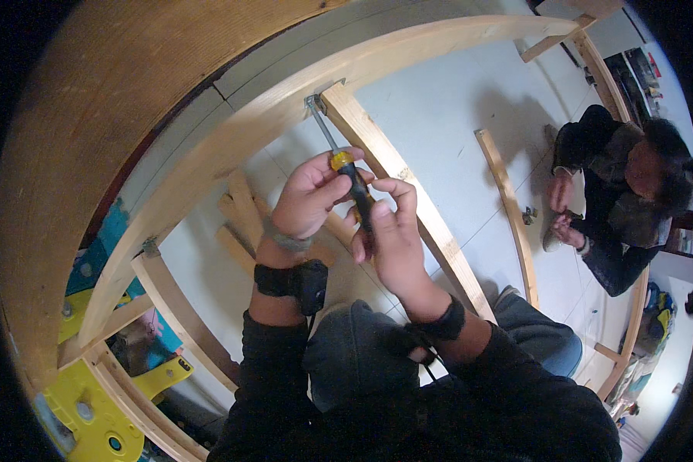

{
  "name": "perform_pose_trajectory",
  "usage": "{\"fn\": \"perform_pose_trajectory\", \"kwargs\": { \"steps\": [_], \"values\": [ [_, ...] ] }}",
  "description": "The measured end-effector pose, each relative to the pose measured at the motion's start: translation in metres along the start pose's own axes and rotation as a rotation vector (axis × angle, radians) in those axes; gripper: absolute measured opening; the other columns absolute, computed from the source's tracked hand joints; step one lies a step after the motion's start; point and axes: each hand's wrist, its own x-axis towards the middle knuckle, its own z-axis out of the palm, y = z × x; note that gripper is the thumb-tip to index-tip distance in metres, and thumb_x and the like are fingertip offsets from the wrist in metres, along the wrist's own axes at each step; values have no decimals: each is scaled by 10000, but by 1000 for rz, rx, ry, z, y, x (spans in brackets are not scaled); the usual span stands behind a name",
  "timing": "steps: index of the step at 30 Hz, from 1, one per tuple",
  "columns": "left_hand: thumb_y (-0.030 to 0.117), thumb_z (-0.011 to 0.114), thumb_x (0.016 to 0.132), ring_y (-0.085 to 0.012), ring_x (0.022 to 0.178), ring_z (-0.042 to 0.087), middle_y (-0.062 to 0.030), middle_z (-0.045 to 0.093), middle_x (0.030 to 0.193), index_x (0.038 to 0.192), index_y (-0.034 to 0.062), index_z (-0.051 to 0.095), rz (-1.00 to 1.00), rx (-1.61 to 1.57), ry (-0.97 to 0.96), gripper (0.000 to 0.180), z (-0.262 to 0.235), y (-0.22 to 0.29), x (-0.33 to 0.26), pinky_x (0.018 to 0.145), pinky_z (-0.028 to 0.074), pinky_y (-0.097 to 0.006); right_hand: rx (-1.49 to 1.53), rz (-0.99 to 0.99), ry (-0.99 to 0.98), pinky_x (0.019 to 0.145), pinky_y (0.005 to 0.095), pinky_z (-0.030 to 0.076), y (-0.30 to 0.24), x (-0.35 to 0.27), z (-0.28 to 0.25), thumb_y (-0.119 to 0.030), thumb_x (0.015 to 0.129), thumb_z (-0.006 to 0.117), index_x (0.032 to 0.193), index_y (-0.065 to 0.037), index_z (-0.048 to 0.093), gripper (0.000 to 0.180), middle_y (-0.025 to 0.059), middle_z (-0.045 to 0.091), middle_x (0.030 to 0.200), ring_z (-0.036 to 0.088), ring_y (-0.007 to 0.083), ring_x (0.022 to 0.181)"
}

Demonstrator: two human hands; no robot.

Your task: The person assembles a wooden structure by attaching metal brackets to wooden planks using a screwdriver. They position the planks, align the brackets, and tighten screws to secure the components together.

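Observation:
A screwdriver [359,192] with a black and yellow handle and a metal shaft slants up and to the left between my hands. My left hand [309,196] is closed round the yellow front of its handle. Lower down, my right hand [396,242] grips the rear of the handle between thumb and fingers. The shaft's tip meets a small metal bracket [316,102] in the corner where a wooden crosspiece [404,185] joins a long curved-looking wooden rail [262,112]. The screw itself is too small to make out.
Loose wood pieces [242,215] lie on the floor left of my hands. A single slat [508,208] lies to the right, near another person [620,192] handling something small. A yellow plastic object [92,412] stands at lower left. A wide wooden board [77,138] borders the upper left.

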Motion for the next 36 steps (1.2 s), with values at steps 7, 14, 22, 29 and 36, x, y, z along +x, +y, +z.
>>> {"fn": "perform_pose_trajectory", "kwargs": {
  "steps": [7,14,22,29,36],
  "values": [
    [59,464,883,-165,924,575,-130,569,1056,1260,21,374,5,3,61,389,4,-1,2,761,492,-286,-672,-628,105,577,275,448,8,13,3,-72,878,516,1038,-46,403,198,122,553,892,523,162,637],
    [167,554,874,-95,748,572,-58,598,868,1054,-13,505,-73,505,321,260,8,14,-6,642,478,-217,-1047,-813,143,579,395,438,16,19,-3,-71,753,617,906,-40,513,188,163,472,777,514,344,670],
    [113,568,858,-71,728,549,-35,598,844,1045,-29,542,12,266,370,237,1,-11,10,658,469,-206,-1330,-740,-40,587,371,470,0,15,-14,-74,743,628,1033,-38,485,325,143,508,879,560,317,703],
    [63,537,862,-118,815,587,-100,628,911,1149,-6,482,75,361,293,301,-4,-11,4,737,472,-218,-846,-186,-49,671,343,488,5,-4,-28,-265,905,475,1180,-23,378,379,163,582,924,606,281,710],
    [46,571,841,-121,839,592,-128,640,901,1146,-11,470,40,529,370,327,-6,-7,-1,748,472,-223,795,694,-362,528,205,382,58,30,-42,-550,910,262,1207,-72,446,592,-27,501,684,447,80,544]
  ]
}}
